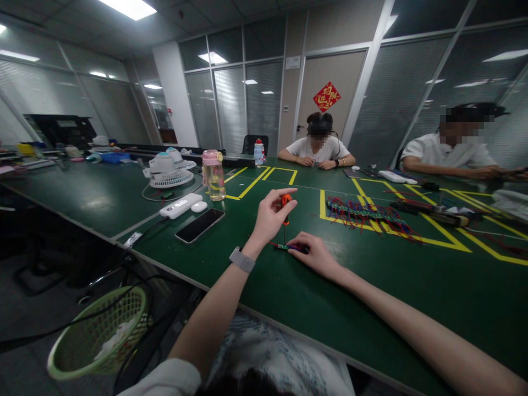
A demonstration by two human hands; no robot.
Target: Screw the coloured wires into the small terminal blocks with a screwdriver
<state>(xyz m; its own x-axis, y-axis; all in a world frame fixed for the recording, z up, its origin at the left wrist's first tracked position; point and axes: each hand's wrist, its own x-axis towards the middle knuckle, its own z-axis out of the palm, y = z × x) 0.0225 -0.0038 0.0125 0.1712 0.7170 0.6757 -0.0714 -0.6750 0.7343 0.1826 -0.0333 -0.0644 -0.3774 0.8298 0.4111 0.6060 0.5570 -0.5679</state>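
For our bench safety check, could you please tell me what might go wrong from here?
The screwdriver in the left hand might slip off the small circuit board and nick the right hand, which is close beside its tip. The board could also twist on the green tabletop, perhaps straining the red wire.

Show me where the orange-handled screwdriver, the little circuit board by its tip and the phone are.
Orange-handled screwdriver (286,199): head view, upper part of its handle.
Little circuit board (282,247): head view, its exposed green part.
Phone (200,225): head view, middle of its dark screen.
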